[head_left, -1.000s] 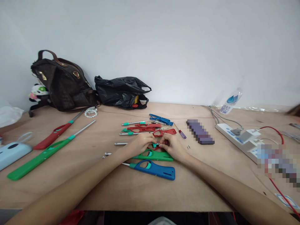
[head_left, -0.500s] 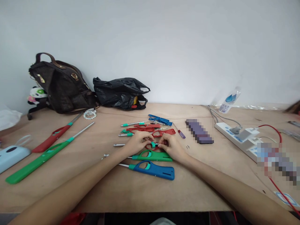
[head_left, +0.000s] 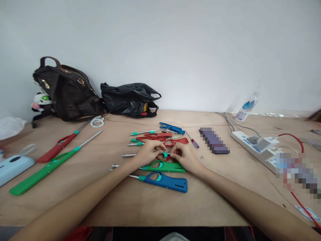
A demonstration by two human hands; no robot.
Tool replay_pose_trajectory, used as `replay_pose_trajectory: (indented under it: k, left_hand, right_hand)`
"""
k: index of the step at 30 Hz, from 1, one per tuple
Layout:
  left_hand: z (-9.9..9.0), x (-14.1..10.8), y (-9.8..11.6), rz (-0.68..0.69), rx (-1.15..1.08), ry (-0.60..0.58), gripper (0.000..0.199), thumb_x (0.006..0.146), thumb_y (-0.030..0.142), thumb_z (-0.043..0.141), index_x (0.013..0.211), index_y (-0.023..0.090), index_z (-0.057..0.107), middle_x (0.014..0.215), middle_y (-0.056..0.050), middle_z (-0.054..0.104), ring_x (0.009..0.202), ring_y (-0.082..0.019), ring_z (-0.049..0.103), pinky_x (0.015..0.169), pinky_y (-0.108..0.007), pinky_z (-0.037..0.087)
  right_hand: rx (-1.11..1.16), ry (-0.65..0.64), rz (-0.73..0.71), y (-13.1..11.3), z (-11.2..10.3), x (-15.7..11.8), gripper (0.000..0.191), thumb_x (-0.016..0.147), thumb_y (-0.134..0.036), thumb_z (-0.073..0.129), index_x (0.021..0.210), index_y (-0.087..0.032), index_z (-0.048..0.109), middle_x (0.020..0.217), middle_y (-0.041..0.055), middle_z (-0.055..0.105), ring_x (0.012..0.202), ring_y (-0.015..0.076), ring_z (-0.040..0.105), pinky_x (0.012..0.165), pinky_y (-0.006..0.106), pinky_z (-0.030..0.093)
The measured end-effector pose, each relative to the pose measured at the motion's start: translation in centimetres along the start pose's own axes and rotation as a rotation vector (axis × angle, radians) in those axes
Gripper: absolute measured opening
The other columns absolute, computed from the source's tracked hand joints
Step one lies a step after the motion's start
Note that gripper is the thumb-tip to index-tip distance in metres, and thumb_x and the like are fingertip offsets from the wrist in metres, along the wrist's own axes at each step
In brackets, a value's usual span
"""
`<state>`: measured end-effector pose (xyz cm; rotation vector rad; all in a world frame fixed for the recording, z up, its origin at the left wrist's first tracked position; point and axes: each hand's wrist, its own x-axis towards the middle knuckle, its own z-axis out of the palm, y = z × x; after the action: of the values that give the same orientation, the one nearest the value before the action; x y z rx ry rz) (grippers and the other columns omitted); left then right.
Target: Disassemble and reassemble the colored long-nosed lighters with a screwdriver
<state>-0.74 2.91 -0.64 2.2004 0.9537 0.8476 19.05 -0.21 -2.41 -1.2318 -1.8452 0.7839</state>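
Note:
My left hand (head_left: 149, 153) and my right hand (head_left: 184, 156) are close together at the table's middle, over a red lighter body. The left fingertips are pinched at a small teal piece (head_left: 165, 154). My right fingertips are pressed together beside it, on something small and hard to make out. Just below lie a green lighter (head_left: 170, 166) and a blue lighter (head_left: 167, 181). Beyond my hands are opened red casings (head_left: 177, 142), a blue casing (head_left: 172, 128), metal tubes (head_left: 142, 132) and a purple-handled screwdriver (head_left: 195, 144).
Long green (head_left: 45, 171) and red lighters (head_left: 59, 147) lie left, near a pale blue device (head_left: 16, 169). A dark bag (head_left: 67, 93) and black plastic bag (head_left: 127, 100) stand behind. To the right are a pixelated dark object (head_left: 215, 141), power strip (head_left: 245, 142) and bottle (head_left: 247, 107).
The whole view has shifted slightly. Both hands stay in nearly the same place, with the teal piece still between them.

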Motion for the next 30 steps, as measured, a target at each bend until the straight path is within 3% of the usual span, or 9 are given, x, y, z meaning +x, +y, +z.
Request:
replay_pose_trajectory:
  k: [8, 13, 23, 30]
  left_hand:
    - [0.0, -0.1, 0.4, 0.012, 0.031, 0.002, 0.014, 0.075, 0.003, 0.06, 0.077, 0.014, 0.069, 0.078, -0.001, 0.071, 0.073, -0.014, 0.064, 0.067, -0.022, 0.046]
    - [-0.1, -0.1, 0.3, 0.134, 0.111, -0.021, 0.017, 0.076, 0.001, 0.057, 0.075, 0.015, 0.066, 0.074, 0.001, 0.069, 0.069, -0.013, 0.063, 0.067, -0.021, 0.046]
    - [0.0, -0.3, 0.1, 0.487, 0.685, -0.095, 0.018, 0.087, 0.007, 0.05, 0.078, 0.015, 0.064, 0.074, -0.003, 0.064, 0.072, -0.016, 0.06, 0.066, -0.025, 0.044]
    - [0.3, -0.4, 0.0, 0.521, 0.857, -0.158, 0.013, 0.089, 0.012, 0.05, 0.09, 0.015, 0.063, 0.084, -0.004, 0.064, 0.073, -0.017, 0.061, 0.065, -0.026, 0.044]
  right_hand:
    - [0.03, -0.016, 0.01, 0.3, 0.0, 0.0, 0.01, 0.075, -0.011, 0.062, 0.07, -0.018, 0.055, 0.067, -0.0018, 0.054, 0.061, 0.0125, 0.047, 0.054, 0.024, 0.035]
    - [0.022, -0.033, 0.0, 0.2, -0.1, 0.0, 0.012, 0.075, -0.01, 0.061, 0.069, -0.018, 0.054, 0.068, -0.0012, 0.055, 0.062, 0.0126, 0.047, 0.056, 0.025, 0.036]
    - [-0.089, -0.066, -0.068, 0.4, -0.4, 0.1, 0.019, 0.073, -0.007, 0.064, 0.064, -0.018, 0.051, 0.068, -0.0016, 0.054, 0.067, 0.0143, 0.047, 0.06, 0.025, 0.036]
    - [-0.207, -0.142, -0.135, -0.7, -1.4, 0.1, 0.019, 0.076, -0.006, 0.06, 0.064, -0.018, 0.052, 0.074, 0.0011, 0.059, 0.072, 0.0155, 0.052, 0.065, 0.026, 0.038]
